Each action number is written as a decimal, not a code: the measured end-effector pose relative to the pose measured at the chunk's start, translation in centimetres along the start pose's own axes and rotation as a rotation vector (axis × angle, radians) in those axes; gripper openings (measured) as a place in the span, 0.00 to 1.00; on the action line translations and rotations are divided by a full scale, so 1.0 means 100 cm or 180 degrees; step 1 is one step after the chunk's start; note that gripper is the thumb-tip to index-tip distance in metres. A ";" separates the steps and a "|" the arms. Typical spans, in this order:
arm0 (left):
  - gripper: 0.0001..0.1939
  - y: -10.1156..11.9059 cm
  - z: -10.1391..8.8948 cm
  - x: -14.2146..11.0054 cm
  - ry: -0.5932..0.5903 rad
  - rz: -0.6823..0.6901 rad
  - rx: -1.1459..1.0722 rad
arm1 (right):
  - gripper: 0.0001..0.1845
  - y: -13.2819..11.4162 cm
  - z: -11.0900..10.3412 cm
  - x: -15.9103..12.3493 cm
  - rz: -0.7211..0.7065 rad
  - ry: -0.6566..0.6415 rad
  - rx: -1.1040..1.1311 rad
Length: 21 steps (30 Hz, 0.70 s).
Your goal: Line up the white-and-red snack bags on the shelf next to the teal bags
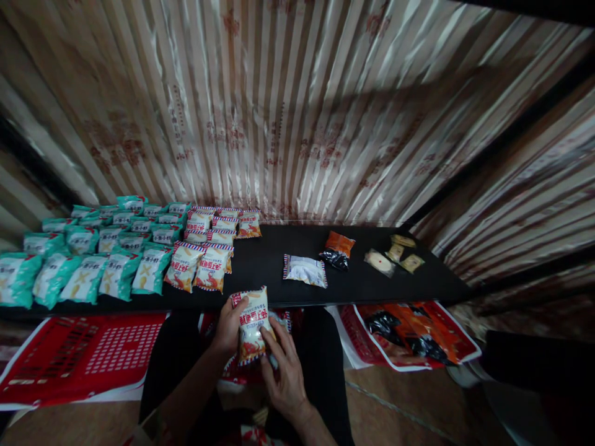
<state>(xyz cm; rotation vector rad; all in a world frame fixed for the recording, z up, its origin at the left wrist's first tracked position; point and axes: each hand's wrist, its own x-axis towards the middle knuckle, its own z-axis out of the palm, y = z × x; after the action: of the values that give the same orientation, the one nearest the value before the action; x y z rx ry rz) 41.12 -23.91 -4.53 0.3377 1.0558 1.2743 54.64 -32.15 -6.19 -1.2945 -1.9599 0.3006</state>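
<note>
A cream and orange snack bag (pixel 253 319) with a striped edge and red lettering is held upright over my lap, at the shelf's front edge. My left hand (pixel 227 327) grips its left side with the thumb across the front. On the lower right side, the fingers of my right hand (pixel 286 368) close against the same bag. Another striped bag shows partly beneath it, largely hidden by the hands. Just beyond, matching snack bags (pixel 211 266) stand in rows on the black shelf (pixel 260 266).
Several teal snack bags (pixel 83 279) fill the shelf's left end. To the right lie a face-down bag (pixel 304 270), an orange and black bag (pixel 338 249), a round pale packet (pixel 379 262) and small packets (pixel 411 263). Red baskets (pixel 88 322) sit below. Striped sheeting (pixel 288 124) hangs behind.
</note>
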 end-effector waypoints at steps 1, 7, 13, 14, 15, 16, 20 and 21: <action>0.18 0.001 0.000 0.000 0.0018 0.0013 0.0000 | 0.26 0.001 0.001 0.000 0.0169 0.0078 0.0089; 0.19 0.009 0.004 -0.002 0.0029 -0.0050 0.0057 | 0.20 0.006 0.006 0.010 0.1491 0.0421 0.1215; 0.19 0.009 0.006 -0.002 -0.0156 -0.0095 0.0012 | 0.25 0.008 -0.004 0.027 0.2233 0.0020 0.2127; 0.19 0.009 0.006 -0.001 -0.0175 -0.0110 0.0004 | 0.26 0.008 -0.006 0.030 0.2300 -0.0026 0.2230; 0.18 0.009 0.007 -0.001 -0.0191 -0.0130 -0.0006 | 0.27 0.007 -0.008 0.032 0.2367 -0.0068 0.2326; 0.18 0.010 0.007 -0.001 -0.0210 -0.0145 -0.0021 | 0.28 0.006 -0.010 0.035 0.2427 -0.0106 0.2410; 0.19 0.012 0.011 -0.003 -0.0348 -0.0193 -0.0062 | 0.29 0.001 -0.014 0.043 0.2487 -0.0183 0.2712; 0.19 0.013 0.012 -0.004 -0.0385 -0.0210 -0.0066 | 0.28 -0.001 -0.014 0.045 0.2436 -0.0204 0.2803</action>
<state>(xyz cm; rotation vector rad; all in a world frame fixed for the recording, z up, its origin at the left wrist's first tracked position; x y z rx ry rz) 41.32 -23.41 -2.81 0.3569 0.9432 1.1906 54.68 -28.61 -3.13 -1.3267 -1.0315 1.3992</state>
